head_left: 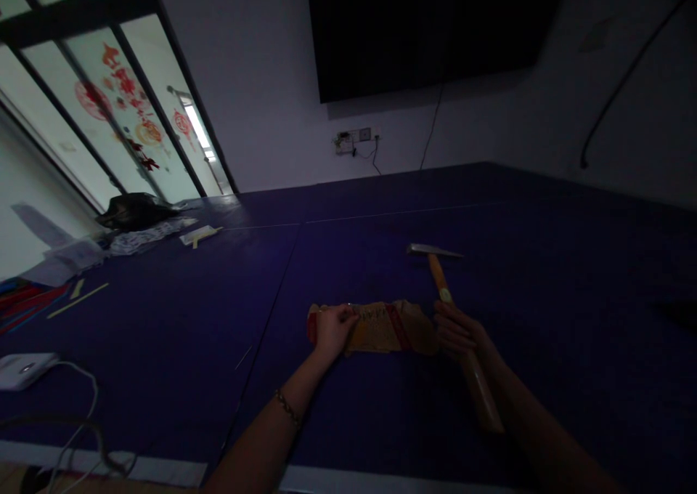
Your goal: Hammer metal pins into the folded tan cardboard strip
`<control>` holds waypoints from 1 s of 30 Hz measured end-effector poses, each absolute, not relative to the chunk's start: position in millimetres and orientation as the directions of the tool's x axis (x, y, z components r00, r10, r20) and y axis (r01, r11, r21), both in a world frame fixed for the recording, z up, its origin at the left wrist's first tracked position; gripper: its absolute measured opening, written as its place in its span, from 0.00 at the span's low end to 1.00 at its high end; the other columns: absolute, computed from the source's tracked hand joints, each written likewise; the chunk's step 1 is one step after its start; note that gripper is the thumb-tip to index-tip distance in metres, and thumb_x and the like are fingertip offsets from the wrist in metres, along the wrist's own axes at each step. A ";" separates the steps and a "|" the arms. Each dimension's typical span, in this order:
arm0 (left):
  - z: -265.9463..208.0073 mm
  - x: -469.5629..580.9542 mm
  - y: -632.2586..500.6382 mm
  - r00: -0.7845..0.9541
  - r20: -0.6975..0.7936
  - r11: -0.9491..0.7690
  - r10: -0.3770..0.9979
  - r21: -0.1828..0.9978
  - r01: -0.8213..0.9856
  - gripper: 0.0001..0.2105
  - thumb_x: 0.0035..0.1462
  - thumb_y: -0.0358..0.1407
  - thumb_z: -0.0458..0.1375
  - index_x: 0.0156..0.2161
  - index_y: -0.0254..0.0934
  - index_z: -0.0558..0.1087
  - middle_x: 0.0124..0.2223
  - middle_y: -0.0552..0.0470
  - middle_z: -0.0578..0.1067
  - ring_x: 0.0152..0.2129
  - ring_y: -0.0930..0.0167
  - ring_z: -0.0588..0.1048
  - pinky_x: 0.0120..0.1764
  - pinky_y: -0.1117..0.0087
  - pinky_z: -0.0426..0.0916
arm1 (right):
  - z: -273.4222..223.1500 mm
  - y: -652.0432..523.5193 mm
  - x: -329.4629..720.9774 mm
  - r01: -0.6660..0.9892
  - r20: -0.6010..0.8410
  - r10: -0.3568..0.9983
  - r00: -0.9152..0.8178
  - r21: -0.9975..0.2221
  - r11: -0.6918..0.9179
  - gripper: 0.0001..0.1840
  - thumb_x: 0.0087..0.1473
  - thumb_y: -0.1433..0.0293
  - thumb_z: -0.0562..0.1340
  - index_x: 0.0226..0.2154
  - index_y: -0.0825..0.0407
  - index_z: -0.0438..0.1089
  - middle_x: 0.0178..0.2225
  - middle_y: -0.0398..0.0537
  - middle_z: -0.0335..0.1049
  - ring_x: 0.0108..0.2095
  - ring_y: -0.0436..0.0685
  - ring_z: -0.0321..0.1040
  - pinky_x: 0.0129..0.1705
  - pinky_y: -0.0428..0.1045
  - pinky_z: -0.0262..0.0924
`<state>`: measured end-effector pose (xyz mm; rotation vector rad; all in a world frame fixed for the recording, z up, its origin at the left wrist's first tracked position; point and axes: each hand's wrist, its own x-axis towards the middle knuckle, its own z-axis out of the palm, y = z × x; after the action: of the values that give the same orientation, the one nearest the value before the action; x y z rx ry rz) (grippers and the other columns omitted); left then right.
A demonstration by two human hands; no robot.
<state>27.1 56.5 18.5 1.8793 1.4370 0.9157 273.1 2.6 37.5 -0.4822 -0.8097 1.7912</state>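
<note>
A flattened brown piece of cardboard with red printed bands lies on the purple table covering. Along its upper part runs a row of several small dark nails, too dim to see finely. My left hand rests on the cardboard's left part, thumb and forefinger pinched on what looks like a nail; a small shiny spot shows at the fingertips. Just off the cardboard's right end, my right hand grips the wooden handle of a hammer. Its metal head is raised beyond the hand, pointing away from me.
At left lie a white device with a cable, coloured strips and a black bag. A small white packet sits farther back. A thin pale stick lies left of my arm. A wall screen hangs behind.
</note>
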 end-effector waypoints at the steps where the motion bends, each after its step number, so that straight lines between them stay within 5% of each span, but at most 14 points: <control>1: 18.7 27.2 55.8 0.186 0.170 -0.247 0.968 0.785 0.568 0.03 0.47 0.31 0.58 0.27 0.35 0.74 0.28 0.53 0.76 0.29 0.71 0.73 0.32 0.73 0.65 | 37.9 1.8 272.8 -0.661 0.052 0.933 -0.357 -0.719 -0.212 0.23 0.46 0.64 0.63 0.16 0.50 0.46 0.09 0.26 0.30 0.07 0.38 0.18 0.05 0.35 0.31; 6: 18.7 28.5 53.4 0.212 0.198 -0.286 0.957 0.759 0.584 0.02 0.47 0.30 0.59 0.27 0.36 0.75 0.32 0.53 0.78 0.32 0.70 0.74 0.39 0.71 0.65 | 37.4 -0.3 271.5 -0.664 0.037 0.924 -0.381 -0.707 -0.245 0.22 0.47 0.65 0.63 0.16 0.51 0.48 0.09 0.26 0.34 0.07 0.38 0.19 0.06 0.35 0.35; 18: 18.2 28.0 51.3 0.188 0.217 -0.287 0.958 0.739 0.610 0.03 0.47 0.29 0.58 0.27 0.35 0.75 0.29 0.53 0.77 0.28 0.71 0.74 0.35 0.71 0.66 | 25.9 4.1 272.1 -0.636 0.031 0.906 -0.423 -0.722 -0.273 0.23 0.45 0.64 0.64 0.16 0.50 0.48 0.07 0.24 0.37 0.06 0.38 0.20 0.05 0.34 0.37; 30: 22.2 26.6 46.8 0.221 0.261 -0.342 0.940 0.722 0.601 0.07 0.51 0.32 0.56 0.28 0.36 0.77 0.30 0.51 0.79 0.29 0.70 0.76 0.36 0.69 0.68 | 29.2 1.9 270.4 -0.536 -0.069 0.935 -0.347 -0.804 -0.258 0.28 0.39 0.59 0.64 0.18 0.48 0.41 0.07 0.23 0.35 0.06 0.38 0.19 0.05 0.36 0.30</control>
<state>26.6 46.8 22.2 2.0275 1.4170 0.9464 270.4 1.9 29.2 -0.6854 -0.8552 1.7949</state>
